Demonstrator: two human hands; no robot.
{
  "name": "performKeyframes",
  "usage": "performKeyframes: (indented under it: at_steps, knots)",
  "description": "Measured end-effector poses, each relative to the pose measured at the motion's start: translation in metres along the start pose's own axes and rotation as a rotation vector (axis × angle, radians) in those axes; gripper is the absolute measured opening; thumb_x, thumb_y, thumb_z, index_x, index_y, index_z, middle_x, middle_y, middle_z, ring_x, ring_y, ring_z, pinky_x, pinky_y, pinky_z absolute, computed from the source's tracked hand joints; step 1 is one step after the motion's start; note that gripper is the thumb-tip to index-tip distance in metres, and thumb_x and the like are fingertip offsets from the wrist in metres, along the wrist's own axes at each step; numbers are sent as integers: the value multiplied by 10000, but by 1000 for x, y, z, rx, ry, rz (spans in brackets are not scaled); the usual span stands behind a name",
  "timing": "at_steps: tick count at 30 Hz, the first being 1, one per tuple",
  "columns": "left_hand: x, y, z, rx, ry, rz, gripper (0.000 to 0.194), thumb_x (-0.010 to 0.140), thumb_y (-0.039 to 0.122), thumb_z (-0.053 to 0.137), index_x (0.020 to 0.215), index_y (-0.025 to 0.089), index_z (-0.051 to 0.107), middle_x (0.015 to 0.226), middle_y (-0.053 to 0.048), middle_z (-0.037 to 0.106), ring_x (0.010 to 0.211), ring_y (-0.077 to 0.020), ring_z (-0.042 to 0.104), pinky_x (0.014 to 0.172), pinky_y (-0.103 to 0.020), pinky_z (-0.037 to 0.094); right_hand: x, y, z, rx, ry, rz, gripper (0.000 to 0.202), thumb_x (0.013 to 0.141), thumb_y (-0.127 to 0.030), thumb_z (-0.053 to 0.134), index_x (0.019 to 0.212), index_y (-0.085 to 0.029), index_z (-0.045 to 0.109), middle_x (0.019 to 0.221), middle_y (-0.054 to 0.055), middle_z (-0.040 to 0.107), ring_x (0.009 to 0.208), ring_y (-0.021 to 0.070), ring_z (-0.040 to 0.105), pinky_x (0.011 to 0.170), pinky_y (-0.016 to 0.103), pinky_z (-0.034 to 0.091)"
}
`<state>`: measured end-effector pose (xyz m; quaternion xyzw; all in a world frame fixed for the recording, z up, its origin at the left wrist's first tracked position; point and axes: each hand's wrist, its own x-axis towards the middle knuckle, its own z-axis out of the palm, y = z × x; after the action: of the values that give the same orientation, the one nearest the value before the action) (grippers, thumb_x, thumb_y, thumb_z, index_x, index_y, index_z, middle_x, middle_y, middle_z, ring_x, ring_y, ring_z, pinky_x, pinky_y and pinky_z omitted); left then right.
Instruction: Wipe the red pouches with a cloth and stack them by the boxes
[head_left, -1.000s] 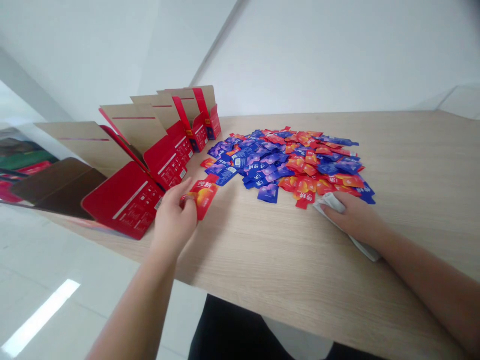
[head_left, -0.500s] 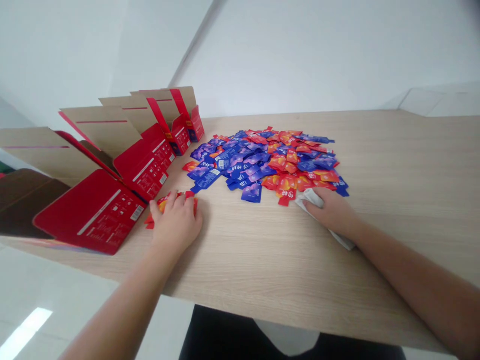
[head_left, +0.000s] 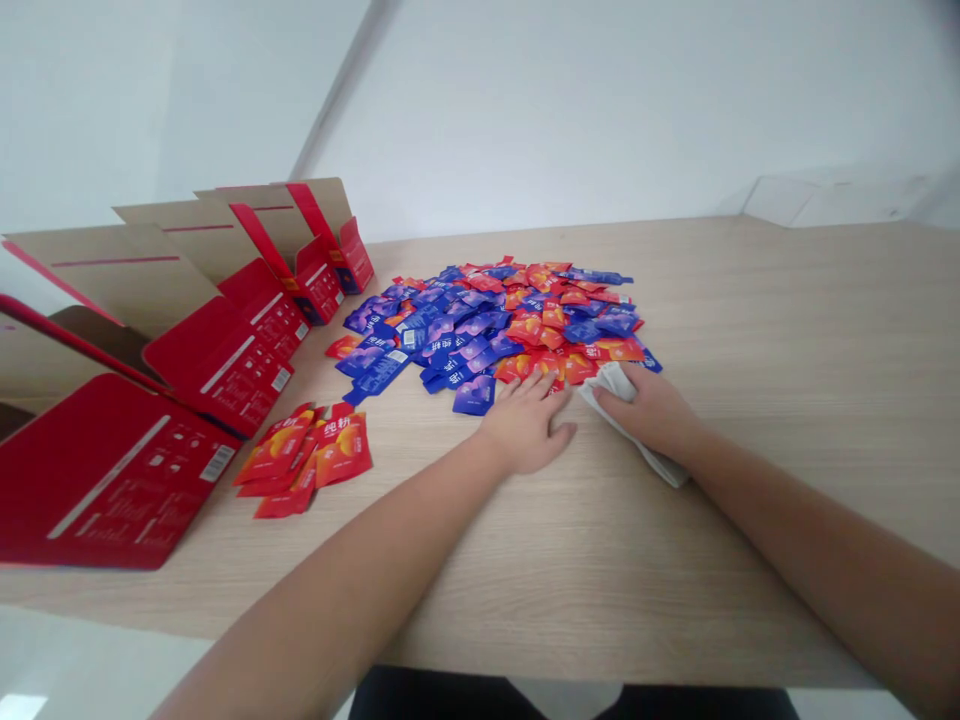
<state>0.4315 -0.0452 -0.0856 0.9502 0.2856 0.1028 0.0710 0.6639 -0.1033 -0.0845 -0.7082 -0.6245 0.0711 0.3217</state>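
Wide room on the tabletop [head_left: 780, 350] to the right, a strip along its near edge, red boxes [head_left: 225, 365] walling the left! Left hand [head_left: 525, 425], palm down, fingers fanned, meets the sachet pile [head_left: 465, 325]; right hand [head_left: 651, 408] pinches a white cloth [head_left: 616, 380] beside it.

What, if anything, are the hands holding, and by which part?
The right hand grips a white cloth near its far end. The left hand lies open, with nothing visibly held.

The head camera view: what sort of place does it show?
Probably an indoor packing area: open red boxes stand in a row beside a pile of red and blue sachets on a wood-grain table.
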Motion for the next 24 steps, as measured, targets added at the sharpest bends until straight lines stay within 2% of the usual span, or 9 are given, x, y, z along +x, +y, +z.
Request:
performKeyframes:
  at_steps: [2, 4, 8, 12, 15, 18, 20, 22, 24]
  knots:
    - [10, -1, -2, 3, -8, 15, 594, 1065, 529, 561, 1545, 182, 581, 1677, -210, 465, 1550, -395, 457, 1254, -594, 379, 1, 2, -2, -13, 10, 30, 266, 907, -487, 658, 796, -271, 549, 771, 33, 687, 689, 228, 608, 620, 340, 403]
    - [8, 1, -6, 2, -19, 49, 525, 1057, 518, 572, 1451, 179, 650, 1572, -200, 576, 1454, -376, 560, 1204, -547, 446, 2, 3, -4, -18, 11, 64, 271, 906, -498, 652, 800, -272, 546, 755, 26, 673, 683, 226, 600, 616, 337, 399]
    - [-18, 8, -24, -17, -64, 121, 366, 1043, 451, 602, 1294, 207, 709, 1274, -132, 731, 1217, -314, 696, 1054, -457, 547, 3, 2, -8, -18, 4, 72, 267, 916, -495, 642, 813, -266, 552, 765, 23, 670, 689, 217, 597, 623, 330, 398]
    - [-47, 14, -47, 4, -118, 125, 319, 1016, 481, 665, 1238, 260, 719, 1084, -82, 762, 1078, -316, 728, 1073, -518, 508, 3, 3, -7, -15, -15, 18, 260, 924, -466, 640, 794, -263, 543, 788, 32, 682, 702, 217, 600, 629, 329, 402]
    - [-56, 14, -52, 89, -83, 56, 443, 990, 470, 713, 1389, 279, 673, 1200, -110, 744, 1142, -355, 699, 1048, -545, 499, 3, 3, -5, -3, -23, -15, 227, 932, -441, 639, 816, -261, 564, 820, 44, 697, 711, 224, 611, 634, 334, 412]
    - [-55, 9, -41, 86, -16, -28, 489, 1030, 386, 636, 1489, 218, 616, 1387, -153, 698, 1249, -362, 664, 1056, -530, 508, 2, 3, -5, -5, -29, -23, 191, 934, -425, 647, 857, -257, 597, 851, 57, 715, 744, 236, 631, 640, 336, 425]
    - [-53, 3, -31, 7, -23, 11, 461, 1048, 260, 545, 1502, 211, 601, 1492, -133, 665, 1360, -325, 624, 1151, -525, 462, 1, 3, -4, -12, -34, -29, 184, 936, -423, 649, 878, -253, 611, 874, 62, 725, 767, 240, 641, 645, 336, 431]
    - [-52, -4, -25, -94, -56, 111, 547, 1005, 116, 486, 1515, 285, 590, 1568, -59, 625, 1482, -273, 541, 1241, -532, 378, 0, 3, -4, -18, -48, -47, 191, 942, -432, 646, 897, -248, 615, 894, 62, 727, 783, 239, 644, 655, 335, 435]
    - [-53, -11, -24, -192, -54, 195, 628, 930, 24, 463, 1440, 345, 642, 1584, 1, 610, 1526, -236, 492, 1267, -518, 346, -2, 3, -3, -20, -71, -75, 202, 946, -439, 647, 906, -245, 611, 905, 59, 723, 794, 236, 644, 665, 334, 437]
